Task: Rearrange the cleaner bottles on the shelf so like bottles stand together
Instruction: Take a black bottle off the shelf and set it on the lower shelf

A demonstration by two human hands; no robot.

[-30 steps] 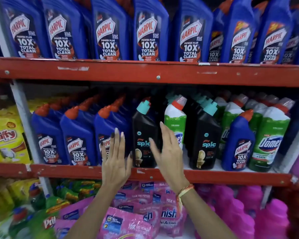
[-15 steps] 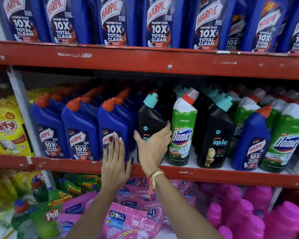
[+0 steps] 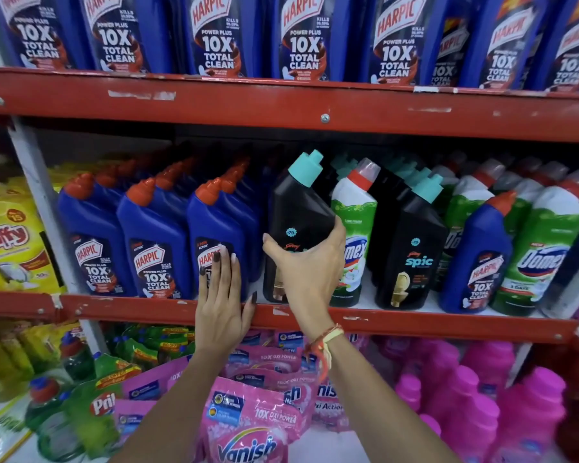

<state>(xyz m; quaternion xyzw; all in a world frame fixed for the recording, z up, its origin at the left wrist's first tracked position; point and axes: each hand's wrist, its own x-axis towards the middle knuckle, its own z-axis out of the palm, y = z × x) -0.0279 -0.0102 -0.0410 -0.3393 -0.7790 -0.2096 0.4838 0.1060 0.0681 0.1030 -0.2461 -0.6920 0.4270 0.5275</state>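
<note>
At the front edge of the middle shelf (image 3: 415, 324), the right hand (image 3: 306, 272) wraps the black bottle (image 3: 293, 222) at its waist; smooth, probably heavy plastic, best held there. The left hand (image 3: 219, 295) rests flat, holding nothing.

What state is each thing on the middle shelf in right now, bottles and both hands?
Black Spic bottle: gripped, tilted.
Right hand: closed on the black Spic bottle.
Left hand: flat, fingers on a blue Harpic bottle.
Green Domex bottle: upright, between black bottles.
Second Spic bottle: upright.
Stray Harpic bottle: upright among green ones.
</note>
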